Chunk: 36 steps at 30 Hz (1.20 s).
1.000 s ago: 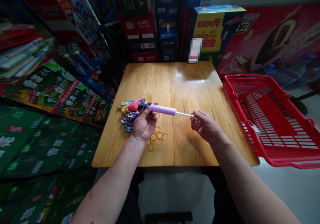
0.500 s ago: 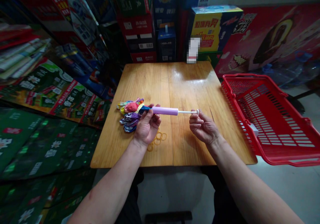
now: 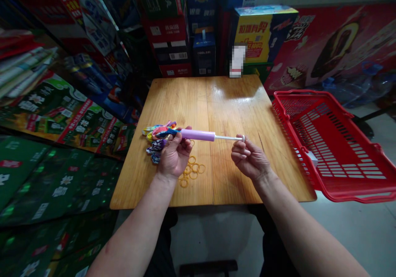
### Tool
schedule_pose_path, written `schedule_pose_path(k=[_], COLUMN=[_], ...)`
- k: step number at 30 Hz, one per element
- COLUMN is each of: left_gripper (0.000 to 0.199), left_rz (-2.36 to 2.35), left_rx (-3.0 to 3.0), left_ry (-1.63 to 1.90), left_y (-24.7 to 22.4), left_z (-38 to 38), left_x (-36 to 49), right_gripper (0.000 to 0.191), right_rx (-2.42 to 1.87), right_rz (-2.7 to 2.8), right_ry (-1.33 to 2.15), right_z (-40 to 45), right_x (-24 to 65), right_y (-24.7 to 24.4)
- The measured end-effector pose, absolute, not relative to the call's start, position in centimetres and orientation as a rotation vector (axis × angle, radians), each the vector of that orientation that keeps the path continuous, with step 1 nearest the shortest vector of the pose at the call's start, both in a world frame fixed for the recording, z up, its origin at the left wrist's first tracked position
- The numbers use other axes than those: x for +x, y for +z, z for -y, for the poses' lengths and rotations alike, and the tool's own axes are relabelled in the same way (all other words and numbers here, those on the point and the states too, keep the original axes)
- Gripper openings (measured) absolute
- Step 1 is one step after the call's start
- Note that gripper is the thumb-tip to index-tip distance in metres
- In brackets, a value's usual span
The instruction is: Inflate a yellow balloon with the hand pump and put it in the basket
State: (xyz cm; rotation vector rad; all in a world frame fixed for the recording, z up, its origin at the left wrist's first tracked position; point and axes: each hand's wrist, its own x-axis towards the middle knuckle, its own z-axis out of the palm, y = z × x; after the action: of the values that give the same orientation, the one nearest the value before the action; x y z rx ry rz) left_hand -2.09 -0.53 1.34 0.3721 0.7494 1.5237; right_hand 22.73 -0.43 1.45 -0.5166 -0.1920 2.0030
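Wooden table (image 3: 229,103) at frame centre, red basket (image 3: 337,145) hanging off its right edge. Left hand (image 3: 173,157) clamped around lilac pump (image 3: 198,135), mid-frame. Right hand (image 3: 249,158) pinching plunger knob (image 3: 243,138). Balloons (image 3: 157,138) left, rubber bands (image 3: 192,170) below.

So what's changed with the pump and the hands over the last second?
The white plunger rod was pulled further out of the purple pump, with its end knob now clear above the right hand. The balloon on the nozzle looks flatter than a second ago. The left hand kept its grip on the pump's front end; the balloon pile, rubber bands and red basket stayed put.
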Motion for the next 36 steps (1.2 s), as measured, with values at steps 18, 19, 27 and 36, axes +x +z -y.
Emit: schedule_pose_path(k=[18,19,27,36], left_gripper=[0.024,0.024,0.025,0.028], left_rz=[-0.737,-0.735,-0.737,-0.736], left_rx=[0.382,0.38,0.32,0.327], left_ry=[1.588,1.586,1.541,1.517], left_y=[1.6,1.6,1.0,0.1], left_z=[0.4,0.3,1.0,1.9], left_x=[-2.3,-2.5,-1.2,-0.6], right_gripper=[0.013,0.014,0.023,0.016], right_rx=[-0.524,-0.524,-0.554,-0.525], right_rz=[0.19,0.203,0.213,0.113], right_ry=[1.981,1.968,1.996,2.0], right_z=[0.1,0.1,0.3,0.9], right_x=[23.1,23.1,22.9,22.7], right_y=[1.7,1.7,1.2,1.1])
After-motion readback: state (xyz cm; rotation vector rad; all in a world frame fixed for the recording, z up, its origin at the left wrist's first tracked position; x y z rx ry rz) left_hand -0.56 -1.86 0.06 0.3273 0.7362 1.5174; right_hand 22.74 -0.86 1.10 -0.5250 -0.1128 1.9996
